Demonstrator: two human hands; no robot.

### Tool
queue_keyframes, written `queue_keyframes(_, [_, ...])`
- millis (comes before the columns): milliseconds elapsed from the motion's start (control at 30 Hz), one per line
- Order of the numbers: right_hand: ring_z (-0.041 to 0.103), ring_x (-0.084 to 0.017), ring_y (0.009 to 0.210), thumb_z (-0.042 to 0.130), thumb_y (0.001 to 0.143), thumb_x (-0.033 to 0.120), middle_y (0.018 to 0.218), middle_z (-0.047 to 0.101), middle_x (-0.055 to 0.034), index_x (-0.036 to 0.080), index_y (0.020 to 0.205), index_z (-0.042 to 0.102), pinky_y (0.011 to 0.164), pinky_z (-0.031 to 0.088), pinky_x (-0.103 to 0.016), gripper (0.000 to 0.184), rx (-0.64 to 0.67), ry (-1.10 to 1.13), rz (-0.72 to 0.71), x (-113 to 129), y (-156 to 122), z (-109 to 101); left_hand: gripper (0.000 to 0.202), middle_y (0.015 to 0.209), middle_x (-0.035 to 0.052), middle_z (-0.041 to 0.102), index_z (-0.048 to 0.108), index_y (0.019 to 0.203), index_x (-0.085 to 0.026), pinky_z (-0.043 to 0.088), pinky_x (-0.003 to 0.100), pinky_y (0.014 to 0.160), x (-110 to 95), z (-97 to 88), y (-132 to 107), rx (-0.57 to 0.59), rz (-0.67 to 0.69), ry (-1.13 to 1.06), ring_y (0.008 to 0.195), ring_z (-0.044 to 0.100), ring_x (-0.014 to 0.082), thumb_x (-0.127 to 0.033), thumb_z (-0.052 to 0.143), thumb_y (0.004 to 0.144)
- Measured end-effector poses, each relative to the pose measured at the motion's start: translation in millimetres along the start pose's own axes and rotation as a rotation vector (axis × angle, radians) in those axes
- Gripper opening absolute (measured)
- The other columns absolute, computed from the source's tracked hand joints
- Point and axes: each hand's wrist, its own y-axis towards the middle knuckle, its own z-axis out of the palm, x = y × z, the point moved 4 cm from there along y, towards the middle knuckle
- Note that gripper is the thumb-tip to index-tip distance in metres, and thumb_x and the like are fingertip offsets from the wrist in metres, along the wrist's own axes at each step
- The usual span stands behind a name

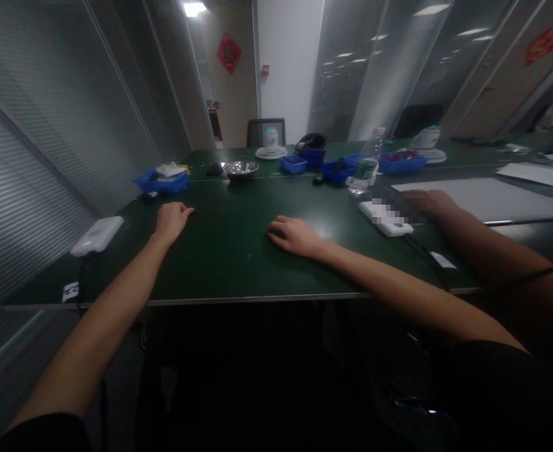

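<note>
My left hand (172,220) rests on the dark green table (229,263), left of centre. Its fingers are curled under and its thumb sticks out to the right; nothing shows in it. My right hand (295,236) lies palm down near the table's middle. Its fingers are bent, with the tips pressed to the surface over a small dark spot I cannot make out. The two hands are about a forearm's length apart. A white flat device (96,235) with a cable lies left of my left hand, near the table's edge.
Another person's hand (434,203) rests by a white box (385,218) on the right. Farther back stand a blue bin (161,181), a metal bowl (241,168), more blue bins (294,164), a water bottle (365,168) and a small fan (270,149). A pale board (493,198) lies at the right.
</note>
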Motion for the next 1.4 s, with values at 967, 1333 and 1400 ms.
queue_keyframes(967, [0.063,-0.019,0.092,0.052,0.108,0.037,0.117,0.065,-0.0086,0.021,0.131,0.067,0.078,0.044,-0.029,0.032,-0.024,0.029,-0.081,3.1,-3.3,-0.8,0.029,0.118,0.0092,0.075,0.078,0.123,-0.023,0.053,0.039,0.099,-160.3,29.4,-84.1,0.378,0.81,-0.532,0.109,0.069,0.0241,-0.036,0.063,0.103])
queue_keyframes(1333, [0.063,-0.019,0.092,0.049,0.109,0.037,0.117,0.064,-0.0094,0.021,0.135,0.065,0.078,0.044,-0.03,0.035,-0.013,0.005,-0.109,5.7,-1.1,2.9,0.028,0.116,0.0087,0.075,0.08,0.123,-0.024,0.053,0.038,0.097,-166.3,30.2,-88.5,0.384,0.847,-0.537,0.108,0.07,0.024,-0.036,0.063,0.103])
queue_keyframes(1400, [0.063,-0.019,0.092,0.048,0.11,0.037,0.118,0.064,-0.0098,0.02,0.135,0.065,0.078,0.044,-0.03,0.035,-0.017,0.016,-0.113,6.5,-0.7,3.4,0.029,0.117,0.0087,0.075,0.079,0.124,-0.024,0.052,0.038,0.097,-168.4,30.7,-90.3,0.39,0.867,-0.541,0.108,0.07,0.0237,-0.035,0.062,0.104])
